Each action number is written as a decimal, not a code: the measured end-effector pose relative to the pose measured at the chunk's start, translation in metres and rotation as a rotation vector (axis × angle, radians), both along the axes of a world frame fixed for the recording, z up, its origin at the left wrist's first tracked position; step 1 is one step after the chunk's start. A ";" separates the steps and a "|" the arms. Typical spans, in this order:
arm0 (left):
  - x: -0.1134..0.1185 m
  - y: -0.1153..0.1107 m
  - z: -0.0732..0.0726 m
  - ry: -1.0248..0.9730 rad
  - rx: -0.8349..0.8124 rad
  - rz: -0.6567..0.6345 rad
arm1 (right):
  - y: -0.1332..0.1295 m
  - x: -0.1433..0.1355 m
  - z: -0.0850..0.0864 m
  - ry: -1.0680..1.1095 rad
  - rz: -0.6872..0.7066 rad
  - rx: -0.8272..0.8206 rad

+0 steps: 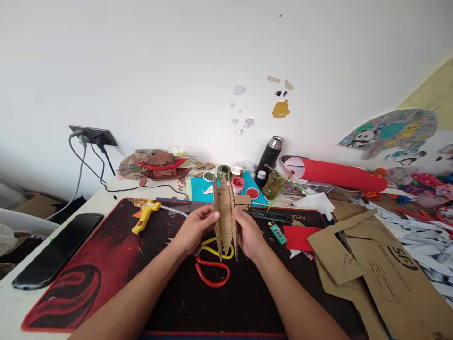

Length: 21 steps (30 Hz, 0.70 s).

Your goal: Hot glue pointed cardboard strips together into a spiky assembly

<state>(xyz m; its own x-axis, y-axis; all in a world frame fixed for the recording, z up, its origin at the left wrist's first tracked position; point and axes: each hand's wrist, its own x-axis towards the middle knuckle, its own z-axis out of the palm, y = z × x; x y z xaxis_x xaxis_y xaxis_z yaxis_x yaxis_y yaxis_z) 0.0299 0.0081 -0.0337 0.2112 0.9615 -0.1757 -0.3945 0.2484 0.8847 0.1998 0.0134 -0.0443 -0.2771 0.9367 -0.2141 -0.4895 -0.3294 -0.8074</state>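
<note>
Between my two hands is a narrow cardboard boat hull [225, 217], raised above the mat, with a pointed floor piece and a long side strip along each edge. My left hand [196, 226] grips the left strip, thumb on its upper edge. On the other side my right hand [249, 233] closes on the right strip; some of its fingers are hidden behind the cardboard. Under the hull lie scissors with a red handle loop [213, 273] and a yellow one. A yellow hot glue gun [145, 217] rests to the left of my left hand.
A black-and-red mat [116, 283] covers the desk, with a phone [58, 250] at left. Behind are paint pots [238, 184], a black thermos [271, 153], a jar [274, 184] and a red model boat [163, 165]. Cardboard sheets [389, 278] and a black cutter [272, 216] lie right.
</note>
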 end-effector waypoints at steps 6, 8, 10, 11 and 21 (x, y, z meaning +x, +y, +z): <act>-0.007 0.000 -0.002 -0.001 -0.009 -0.071 | -0.001 0.004 0.000 -0.023 0.034 0.028; -0.008 0.001 -0.004 -0.003 -0.013 -0.074 | 0.000 0.003 0.001 -0.018 0.058 0.035; -0.008 0.002 -0.005 0.004 -0.023 -0.064 | 0.001 0.002 0.002 -0.014 0.073 0.030; -0.008 0.003 -0.005 0.008 -0.028 -0.057 | 0.001 0.001 0.002 -0.014 0.078 0.023; -0.004 0.000 -0.004 0.034 -0.077 -0.004 | 0.003 0.001 0.003 -0.037 0.035 -0.029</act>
<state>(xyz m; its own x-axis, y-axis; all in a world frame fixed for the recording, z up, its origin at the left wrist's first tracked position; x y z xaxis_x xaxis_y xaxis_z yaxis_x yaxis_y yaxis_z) 0.0256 0.0077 -0.0374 0.2077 0.9441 -0.2561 -0.3631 0.3175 0.8760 0.2006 0.0164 -0.0410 -0.3011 0.9198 -0.2517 -0.4469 -0.3693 -0.8148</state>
